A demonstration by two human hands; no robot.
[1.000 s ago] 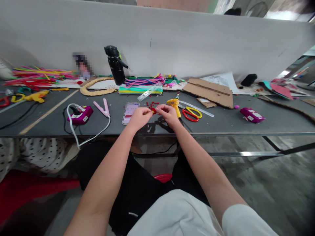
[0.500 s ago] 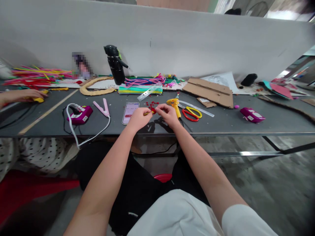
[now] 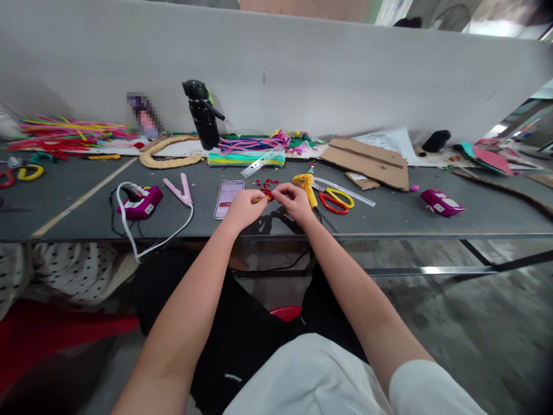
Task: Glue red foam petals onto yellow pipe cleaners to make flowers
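My left hand (image 3: pixel 245 207) is closed in a pinch on a thin brownish-yellow stem, with a small red piece (image 3: pixel 270 195) at its tip. My right hand (image 3: pixel 294 203) meets it from the other side, thumb and forefinger pressed together at the red piece. Whatever lies between those fingertips is too small to make out. Just beyond my fingers several small red bits (image 3: pixel 264 183) are scattered on the dark table. A yellow glue gun (image 3: pixel 306 184) lies right beside my right hand. To the left of my left hand a phone (image 3: pixel 223 206) shows a running timer.
Red-and-yellow scissors (image 3: pixel 338 202) and a clear ruler (image 3: pixel 262 161) lie close by. Leftward are a pink straightener (image 3: pixel 184 190) and a purple power block (image 3: pixel 142 204) with a white cord. Behind stand a black bottle (image 3: pixel 204 118), pipe cleaners (image 3: pixel 246 157) and cardboard (image 3: pixel 367 158).
A co-worker's hand at the far left has left the view, and red-and-yellow scissors now show there on the table. My own hands have hardly moved.
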